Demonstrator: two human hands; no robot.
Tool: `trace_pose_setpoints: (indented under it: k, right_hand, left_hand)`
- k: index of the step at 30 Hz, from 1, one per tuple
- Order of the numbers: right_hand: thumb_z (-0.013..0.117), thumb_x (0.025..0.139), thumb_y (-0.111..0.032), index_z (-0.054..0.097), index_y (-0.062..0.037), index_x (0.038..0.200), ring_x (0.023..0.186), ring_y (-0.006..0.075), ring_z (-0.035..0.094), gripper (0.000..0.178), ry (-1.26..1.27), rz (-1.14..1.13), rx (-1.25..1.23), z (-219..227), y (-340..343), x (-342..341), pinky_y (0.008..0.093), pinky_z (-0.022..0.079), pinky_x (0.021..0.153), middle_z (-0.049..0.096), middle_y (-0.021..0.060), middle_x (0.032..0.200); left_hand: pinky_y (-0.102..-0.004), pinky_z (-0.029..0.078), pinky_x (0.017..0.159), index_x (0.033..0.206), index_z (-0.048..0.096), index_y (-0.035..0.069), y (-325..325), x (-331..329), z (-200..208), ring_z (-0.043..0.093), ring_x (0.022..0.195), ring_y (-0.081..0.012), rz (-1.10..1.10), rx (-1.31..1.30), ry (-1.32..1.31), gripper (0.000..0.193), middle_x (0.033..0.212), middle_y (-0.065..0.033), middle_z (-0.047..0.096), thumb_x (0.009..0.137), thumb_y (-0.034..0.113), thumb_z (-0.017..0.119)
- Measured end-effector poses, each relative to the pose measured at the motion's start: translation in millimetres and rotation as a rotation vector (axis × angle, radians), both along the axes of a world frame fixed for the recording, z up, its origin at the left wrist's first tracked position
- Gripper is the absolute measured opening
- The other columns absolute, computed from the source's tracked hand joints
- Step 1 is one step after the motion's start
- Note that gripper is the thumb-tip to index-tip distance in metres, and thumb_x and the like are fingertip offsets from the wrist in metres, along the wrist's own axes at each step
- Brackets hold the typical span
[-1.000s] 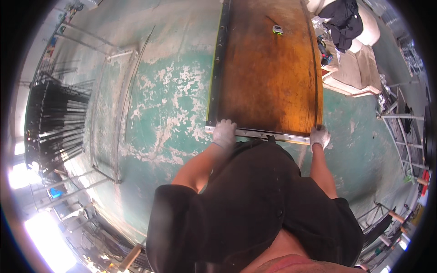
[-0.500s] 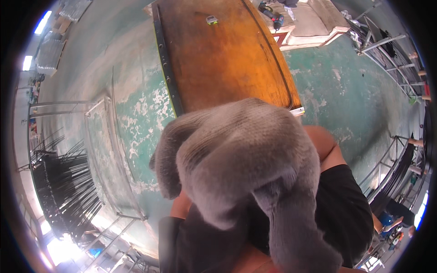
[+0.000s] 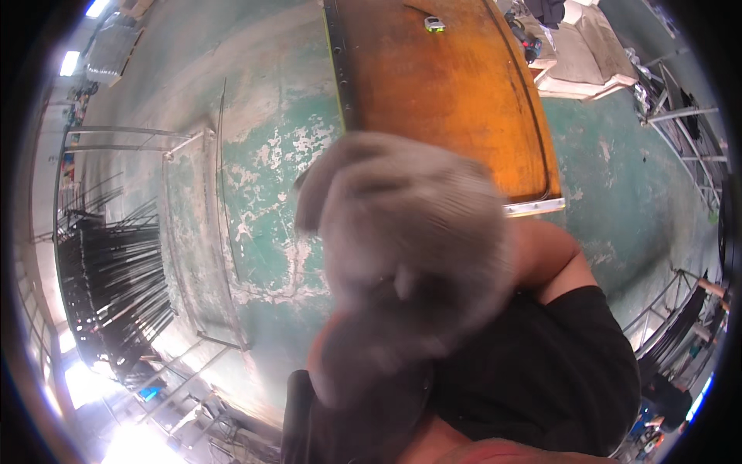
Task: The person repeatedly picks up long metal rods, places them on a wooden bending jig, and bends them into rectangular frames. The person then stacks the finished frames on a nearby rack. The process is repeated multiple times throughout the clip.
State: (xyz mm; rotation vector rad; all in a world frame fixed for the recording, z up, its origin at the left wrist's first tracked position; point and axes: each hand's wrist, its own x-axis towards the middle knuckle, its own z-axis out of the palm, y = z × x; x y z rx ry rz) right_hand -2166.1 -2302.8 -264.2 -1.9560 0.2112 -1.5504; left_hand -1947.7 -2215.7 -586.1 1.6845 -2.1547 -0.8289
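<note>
Close before me, a grey knitted glove point(image 3: 417, 209) fills the middle of the head view, smeared by motion. It appears to be on my right hand, since my bare right arm point(image 3: 541, 251) bends in behind it from a black sleeve. Some of its fingers reach toward the left, over the green floor. A darker grey knitted part point(image 3: 371, 348) hangs below, blurred; I cannot tell whether it is my left hand or a loose glove. Whether either hand holds anything is hidden.
Ahead stands an orange-brown table point(image 3: 456, 93) with metal edging and a tape measure point(image 3: 435, 24) on it. A cordless drill point(image 3: 529, 45) lies by a beige sofa point(image 3: 587, 54). Black rods point(image 3: 116, 271) are stacked on the left; metal racks point(image 3: 688, 116) stand right.
My view has swung left, so the table and sofa sit farther right in the picture. The gloved mass has turned; its ribbed cuff at the lower right no longer shows.
</note>
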Motion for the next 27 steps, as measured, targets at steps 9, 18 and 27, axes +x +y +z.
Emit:
trace_pose_setpoints:
  k: [9, 18, 27]
  right_hand:
    - [0.079, 0.094, -0.039, 0.071, -0.0121, 0.137, 0.137, 0.0372, 0.060, 0.051, 1.135, -0.923, 0.848, -347.9, -59.9, 52.8, 0.0477, 0.049, 0.116, 0.068, 0.0137, 0.144]
    - [0.085, 0.090, -0.035, 0.070, -0.0125, 0.139, 0.145, 0.0347, 0.053, 0.056, 1.125, -1.243, 1.034, -380.6, -54.6, 90.1, 0.0482, 0.045, 0.120, 0.060, 0.0095, 0.154]
    - [0.082, 0.091, -0.034, 0.070, -0.0093, 0.139, 0.130, 0.0403, 0.065, 0.055, 0.761, -1.451, 1.269, -416.1, -154.4, 28.5, 0.0510, 0.052, 0.112, 0.070, 0.0173, 0.142]
  left_hand:
    - [-0.0339, 0.059, 0.092, 0.116, 0.078, -0.001, 22.0, 250.0, -67.8, 0.075, 0.100, -0.0188, 0.503, 0.216, 0.353, 0.029, 0.109, -0.0108, 0.080, 0.091, 0.012, 0.079]
    - [-0.0322, 0.057, 0.090, 0.121, 0.075, -0.003, -49.3, 358.6, -12.1, 0.071, 0.099, -0.0178, 0.680, 0.163, 0.391, 0.030, 0.110, -0.0099, 0.078, 0.095, 0.011, 0.076]
    - [-0.0364, 0.059, 0.094, 0.131, 0.071, 0.000, -211.4, 282.9, 35.7, 0.072, 0.105, -0.0213, -0.026, -0.036, 0.187, 0.039, 0.120, -0.0111, 0.075, 0.092, 0.003, 0.079]
